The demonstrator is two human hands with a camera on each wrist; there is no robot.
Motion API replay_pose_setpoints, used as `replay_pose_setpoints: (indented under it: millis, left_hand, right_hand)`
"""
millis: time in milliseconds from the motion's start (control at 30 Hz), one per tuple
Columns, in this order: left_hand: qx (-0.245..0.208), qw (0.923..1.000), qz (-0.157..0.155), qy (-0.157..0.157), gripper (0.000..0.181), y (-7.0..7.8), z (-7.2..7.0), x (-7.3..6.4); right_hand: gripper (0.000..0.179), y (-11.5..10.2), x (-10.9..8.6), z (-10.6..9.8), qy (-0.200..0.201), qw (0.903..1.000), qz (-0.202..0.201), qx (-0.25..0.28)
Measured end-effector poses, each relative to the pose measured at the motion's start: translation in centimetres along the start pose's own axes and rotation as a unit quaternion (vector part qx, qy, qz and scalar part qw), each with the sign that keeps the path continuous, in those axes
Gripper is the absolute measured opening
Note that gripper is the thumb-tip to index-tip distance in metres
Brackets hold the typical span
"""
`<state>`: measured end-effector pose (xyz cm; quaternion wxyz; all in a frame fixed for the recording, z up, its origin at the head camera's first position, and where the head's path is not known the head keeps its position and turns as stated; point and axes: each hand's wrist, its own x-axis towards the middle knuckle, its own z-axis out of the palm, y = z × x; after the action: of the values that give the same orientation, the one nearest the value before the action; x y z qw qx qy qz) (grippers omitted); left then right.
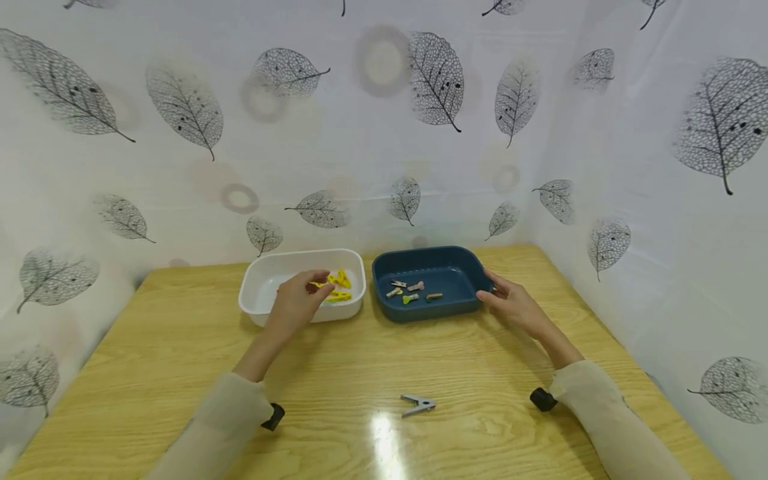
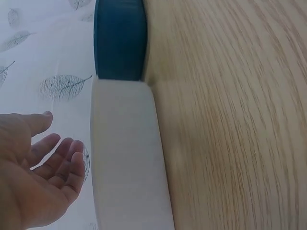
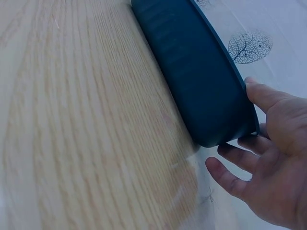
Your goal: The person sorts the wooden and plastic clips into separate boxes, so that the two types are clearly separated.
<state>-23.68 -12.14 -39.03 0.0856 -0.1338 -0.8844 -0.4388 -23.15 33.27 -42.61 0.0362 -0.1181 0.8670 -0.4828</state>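
Note:
My left hand hovers over the white basin, its fingers loosely bent and nothing held between them, as the left wrist view shows. Yellow clothespins lie in that basin near the fingertips; part of its inside is hidden behind the hand. With my right hand I hold the right end of the dark blue basin, thumb at the rim and fingers around the end wall. Several small decorated clothespins lie inside it, towards its left.
A grey clothespin lies on the wooden table, nearer to me than the basins. Behind and at the sides hangs a white curtain printed with dark leaves. The two basins stand side by side close to the table's back edge.

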Motion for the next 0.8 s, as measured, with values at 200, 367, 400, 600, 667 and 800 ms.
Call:
replay_pose_setpoints:
  millis: [200,367,400,600,667,800]
  left_hand:
    - [0.013,0.9997,-0.019,0.008,0.041,-1.4,-2.0,-0.6]
    - [0.013,0.9994,-0.019,0.027,0.042,-2.4,-3.7,-1.3]
    - [0.011,0.9993,-0.017,0.031,0.042,-2.5,-4.0,-1.5]
    - [0.018,0.9988,-0.02,0.041,0.052,-3.6,-6.1,-2.7]
    - [0.024,0.9983,-0.027,0.045,0.056,-4.1,-6.7,-3.0]
    - [0.044,0.997,-0.032,0.054,0.058,-5.2,-7.7,-3.5]
  right_hand:
    - [0.075,0.0,0.0,0.0,-0.001,1.0,0.001,-0.002]
    - [0.074,-0.1,0.0,0.0,0.002,1.0,0.005,-0.007]
    - [0.074,-0.1,0.1,0.0,0.001,1.0,0.005,-0.007]
    - [0.075,-0.1,0.1,0.0,-0.001,1.0,0.004,-0.006]
    - [0.075,-0.1,0.0,0.0,0.0,0.9999,0.005,-0.009]
    - [0.074,-0.1,0.0,-0.1,-0.001,0.9999,0.004,-0.011]
